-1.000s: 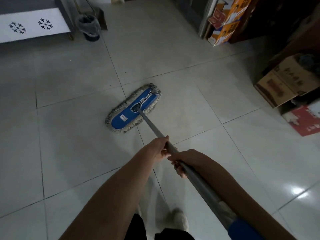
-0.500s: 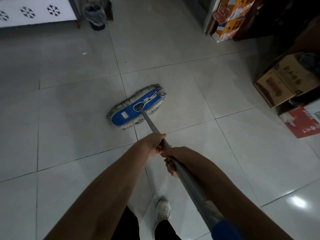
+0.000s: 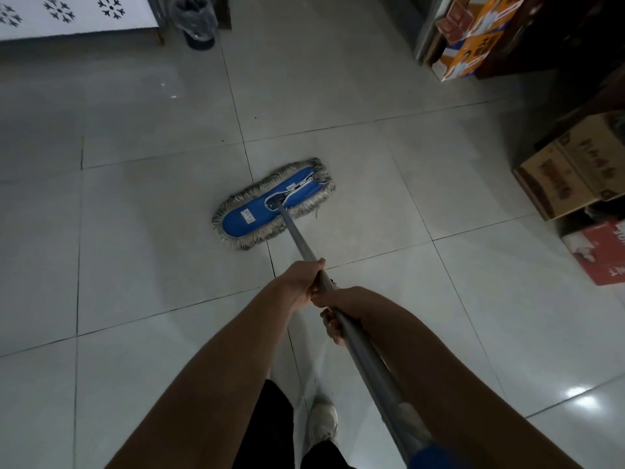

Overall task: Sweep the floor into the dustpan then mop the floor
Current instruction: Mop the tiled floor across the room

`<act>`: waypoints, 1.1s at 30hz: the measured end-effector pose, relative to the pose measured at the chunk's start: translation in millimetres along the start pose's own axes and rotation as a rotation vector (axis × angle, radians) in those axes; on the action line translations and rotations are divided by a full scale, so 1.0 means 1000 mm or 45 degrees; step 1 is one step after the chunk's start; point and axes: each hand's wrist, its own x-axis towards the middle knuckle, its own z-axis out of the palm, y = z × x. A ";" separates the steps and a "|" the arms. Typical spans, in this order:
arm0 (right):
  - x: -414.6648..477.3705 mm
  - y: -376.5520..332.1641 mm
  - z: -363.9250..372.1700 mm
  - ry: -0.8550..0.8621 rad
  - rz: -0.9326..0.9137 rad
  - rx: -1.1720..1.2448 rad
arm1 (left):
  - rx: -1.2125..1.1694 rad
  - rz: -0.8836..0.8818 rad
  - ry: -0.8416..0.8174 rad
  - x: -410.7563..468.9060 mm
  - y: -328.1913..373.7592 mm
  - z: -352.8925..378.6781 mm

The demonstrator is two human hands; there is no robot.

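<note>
A flat mop head [image 3: 257, 211], blue on top with a grey fringe, lies on the pale tiled floor [image 3: 135, 231] ahead of me, angled up to the right. Its grey metal handle [image 3: 297, 238] runs back toward me to a blue grip at the bottom right. My left hand [image 3: 304, 279] is closed around the handle farther down the pole. Just behind it, my right hand [image 3: 341, 309] also grips the handle. No dustpan is in view.
Cardboard boxes [image 3: 575, 170] and a red box [image 3: 602, 252] line the right side; orange boxes [image 3: 470, 38] stand at the back right. A bin with a plastic liner [image 3: 196, 22] sits at the back beside white patterned furniture [image 3: 67, 15]. My shoe [image 3: 323, 421] is below.
The mop head has slid forward and to the right across the tiles, and I have stepped forward with it. Both hands keep their hold on the handle.
</note>
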 end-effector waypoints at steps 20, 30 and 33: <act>0.071 -0.241 0.053 -0.022 0.058 0.147 | 0.105 0.051 -0.022 0.110 0.220 -0.090; 0.128 -0.372 0.028 -0.055 0.080 0.081 | 0.091 0.047 0.055 0.184 0.338 -0.091; 0.145 -0.422 0.020 -0.081 0.081 0.066 | 0.066 0.018 0.080 0.207 0.384 -0.092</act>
